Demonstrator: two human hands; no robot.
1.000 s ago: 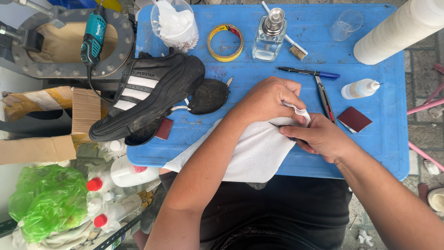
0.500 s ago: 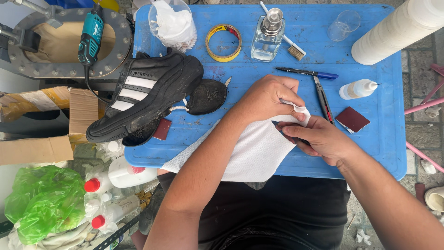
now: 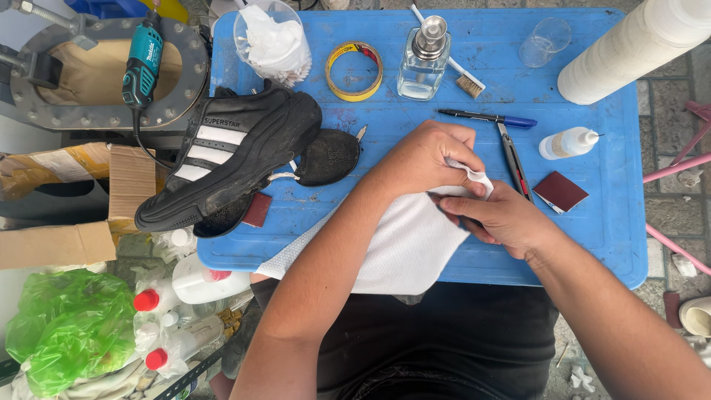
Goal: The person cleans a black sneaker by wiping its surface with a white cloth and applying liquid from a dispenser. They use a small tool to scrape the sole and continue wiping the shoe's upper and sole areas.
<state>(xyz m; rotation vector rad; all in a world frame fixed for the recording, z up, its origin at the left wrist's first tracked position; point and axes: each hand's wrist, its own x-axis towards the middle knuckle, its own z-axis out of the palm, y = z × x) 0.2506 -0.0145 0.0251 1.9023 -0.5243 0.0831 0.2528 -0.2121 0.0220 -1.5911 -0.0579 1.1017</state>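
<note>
Centre of the frame, on the blue plastic counter (image 3: 615,215): a white textured cloth (image 3: 404,248), waffle-patterned and soft, draped over the near edge, long axis running from lower left up to its bunched corner at upper right. Left hand (image 3: 422,159) curled on top of that bunched corner, fingers pressed together and clamped on the fabric. Right hand (image 3: 500,218) just beside and touching it, thumb and fingers pinched shut on a small dark piece (image 3: 438,200) against the cloth; too hidden to tell what kind. Left of the hands, a black leather sneaker (image 3: 229,152) with white stripes, lying diagonally, toe toward upper right. Beside its toe, a dark oval insole (image 3: 328,157). Right of the hands, a slim utility knife (image 3: 512,159), a blue pen (image 3: 485,118), a white squeeze bottle (image 3: 566,143) and a maroon sandpaper square (image 3: 561,192).
</note>
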